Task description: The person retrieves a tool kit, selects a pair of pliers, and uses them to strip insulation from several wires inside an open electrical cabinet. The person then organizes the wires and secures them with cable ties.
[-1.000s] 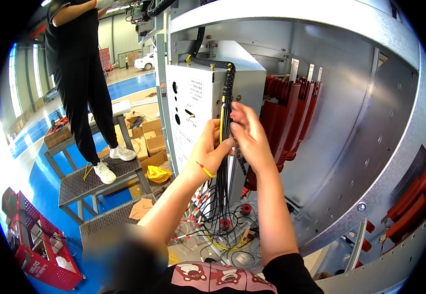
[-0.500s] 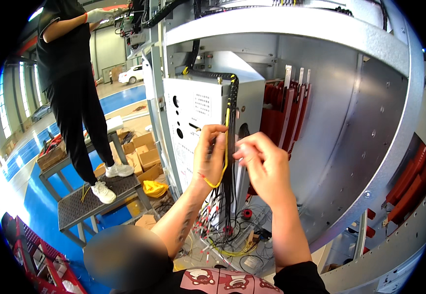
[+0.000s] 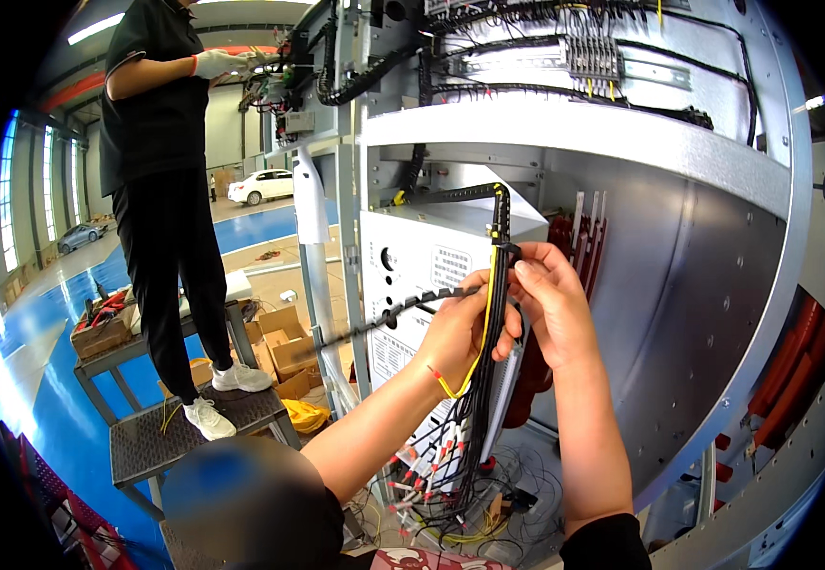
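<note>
A bundle of black wires with one yellow wire hangs down the front corner of a white metal box inside the cabinet. My left hand is closed around the bundle, partly behind the wires. A loose length of black spiral wrap sticks out leftward from that hand. My right hand is closed at the bundle's upper part, thumb and fingertips pinching black wrap against the wires. Above both hands, the wrapped harness bends over the box's top edge. Red-and-white wire ends dangle below.
A cabinet crossbeam spans above my hands, with a terminal block higher up. Dark red parts stand behind the box. At left, a gloved person stands on a metal step platform. Cardboard boxes lie beyond it.
The view has shifted, showing more of the upper cabinet. My hands have closed on the bundle, and the loose spiral wrap now shows extending to the left.
</note>
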